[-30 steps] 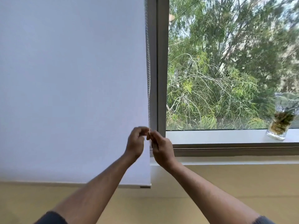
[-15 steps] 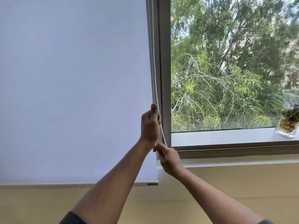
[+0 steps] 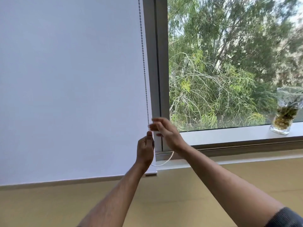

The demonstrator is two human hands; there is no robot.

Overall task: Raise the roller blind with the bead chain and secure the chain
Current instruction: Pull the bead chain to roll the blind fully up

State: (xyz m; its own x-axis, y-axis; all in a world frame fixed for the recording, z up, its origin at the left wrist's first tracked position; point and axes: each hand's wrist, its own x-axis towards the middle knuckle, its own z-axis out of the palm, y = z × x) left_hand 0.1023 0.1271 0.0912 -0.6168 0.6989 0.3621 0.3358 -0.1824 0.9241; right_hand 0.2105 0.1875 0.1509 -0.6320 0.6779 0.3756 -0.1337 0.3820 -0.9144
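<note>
Drawn almost fully down: white roller blind, covering the left pane, bottom bar just below the sill level against a tan wall. To the right, grey window frame upright beside the blind's edge, with green trees filling the uncovered pane. Running along the base of that pane, pale window sill, carrying a glass vase of greenish stems at the far right. Reaching up from below, two bare forearms, dark sleeve cuffs at the frame's lower edge. Hanging down the blind's right edge, bead chain, taut from the top to the hands, then a slack loop sagging below and between the wrists. Left hand curled into a closed grip, thumb upward, pinching the chain at the blind's edge. Right hand just beside and slightly higher, blurred, fingers reaching leftward to the chain; cannot tell whether this grip has closed on the beads or merely touches them.
</note>
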